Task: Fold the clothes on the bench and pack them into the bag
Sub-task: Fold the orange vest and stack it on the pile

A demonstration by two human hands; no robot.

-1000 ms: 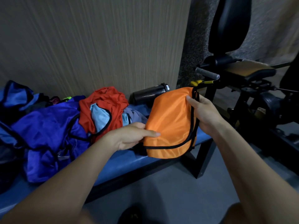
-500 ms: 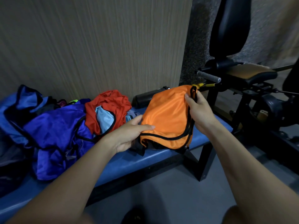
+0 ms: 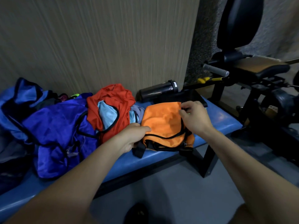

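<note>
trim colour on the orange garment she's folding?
Black piping along the edges of the orange garment; head view, the only one, shows it.

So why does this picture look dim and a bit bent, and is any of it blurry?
Head view: the light is low, so the exercise machine goes nearly black; a soft sheen shows on the blue bench; the wide lens bows the wall's edge; the right hand on the orange garment is slightly smeared, the left hand sharper.

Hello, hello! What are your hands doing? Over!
Left hand and right hand both gripping folded orange garment on blue bench. Red garment still unfolded alongside.
</note>
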